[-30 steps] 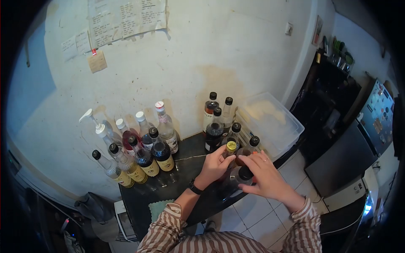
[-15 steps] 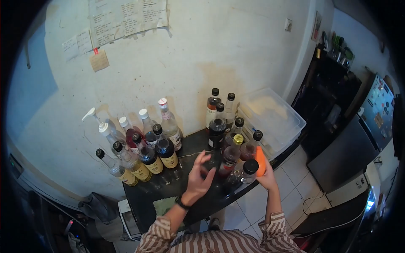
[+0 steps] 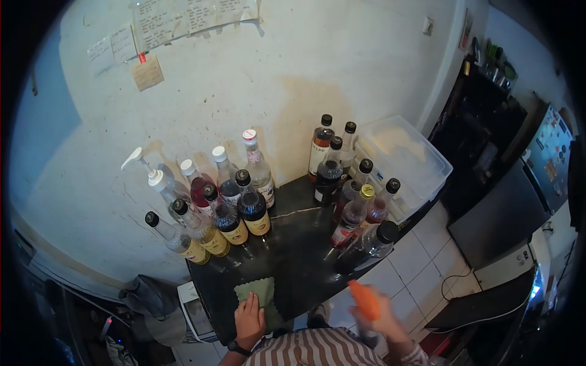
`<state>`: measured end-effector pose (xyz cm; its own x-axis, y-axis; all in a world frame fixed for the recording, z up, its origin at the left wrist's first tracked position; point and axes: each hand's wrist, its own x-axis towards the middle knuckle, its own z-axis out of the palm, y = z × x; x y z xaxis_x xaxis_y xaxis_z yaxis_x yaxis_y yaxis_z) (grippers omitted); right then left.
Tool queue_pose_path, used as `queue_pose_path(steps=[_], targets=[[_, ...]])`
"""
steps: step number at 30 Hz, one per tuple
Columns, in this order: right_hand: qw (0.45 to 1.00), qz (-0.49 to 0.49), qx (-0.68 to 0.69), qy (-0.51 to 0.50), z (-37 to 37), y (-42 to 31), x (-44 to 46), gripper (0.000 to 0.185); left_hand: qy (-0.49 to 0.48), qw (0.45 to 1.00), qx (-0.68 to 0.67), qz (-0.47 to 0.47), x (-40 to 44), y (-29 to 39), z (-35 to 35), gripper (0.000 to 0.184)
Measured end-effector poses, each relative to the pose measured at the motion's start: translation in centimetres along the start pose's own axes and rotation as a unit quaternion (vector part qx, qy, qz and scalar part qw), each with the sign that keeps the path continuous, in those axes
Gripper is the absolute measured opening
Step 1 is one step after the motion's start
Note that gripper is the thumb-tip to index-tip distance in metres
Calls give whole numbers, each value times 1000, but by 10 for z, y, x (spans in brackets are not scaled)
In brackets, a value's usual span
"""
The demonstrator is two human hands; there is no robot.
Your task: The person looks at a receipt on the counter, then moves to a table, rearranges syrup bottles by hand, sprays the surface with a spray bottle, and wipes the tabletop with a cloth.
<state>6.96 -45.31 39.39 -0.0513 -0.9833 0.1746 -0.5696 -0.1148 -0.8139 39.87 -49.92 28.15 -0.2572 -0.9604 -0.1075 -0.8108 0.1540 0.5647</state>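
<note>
My left hand (image 3: pixel 249 320) rests on a green cloth (image 3: pixel 262 291) with scalloped edges, near the front of the dark table; its fingers lie stretched over the fabric. In my right hand (image 3: pixel 383 317) is an elongated orange object (image 3: pixel 365 300), shaped like a spray bottle head, held in front of the table edge. Motion blurs that hand, and its lower part is unclear. Nearest to it stands a large clear bottle with a black cap (image 3: pixel 386 232). Beside that are a yellow-capped bottle (image 3: pixel 354 216) and a black-capped bottle of reddish liquid (image 3: pixel 378 210).
Several syrup bottles (image 3: pixel 253 213) stand grouped at the table's left, one with a white pump (image 3: pixel 155 177). More bottles (image 3: pixel 329 177) stand at the back right beside a clear plastic bin (image 3: pixel 409 158). A fridge (image 3: pixel 500 201) stands farther right.
My left hand has come down from above the table onto the green cloth. My right hand has drawn the orange object back from beside the bottles toward my body.
</note>
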Motion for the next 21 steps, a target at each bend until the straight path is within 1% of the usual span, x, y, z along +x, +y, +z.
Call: queue_pose_path(steps=[1, 3, 6, 11, 12, 15, 18, 21], targets=[[999, 36, 32, -14, 20, -5, 4, 44, 15, 999, 33, 17, 1, 1, 3, 63], [998, -16, 56, 35, 52, -8, 20, 45, 46, 993, 101, 49, 4, 5, 12, 68], [994, 1, 82, 74, 74, -16, 46, 42, 53, 989, 129, 56, 8, 3, 19, 71], [998, 3, 48, 45, 78, -10, 53, 36, 67, 987, 142, 36, 31, 17, 26, 71], [998, 1, 45, 39, 76, -10, 51, 35, 75, 986, 144, 35, 41, 23, 29, 70], [995, 7, 98, 23, 67, -8, 40, 36, 110, 984, 123, 60, 82, 49, 41, 70], [994, 30, 104, 1, 51, -8, 28, 39, 154, 977, 127, 79, 138, 68, 66, 70], [998, 6, 65, 10, 39, 3, 16, 42, 203, 970, 121, 61, 201, 87, 77, 70]])
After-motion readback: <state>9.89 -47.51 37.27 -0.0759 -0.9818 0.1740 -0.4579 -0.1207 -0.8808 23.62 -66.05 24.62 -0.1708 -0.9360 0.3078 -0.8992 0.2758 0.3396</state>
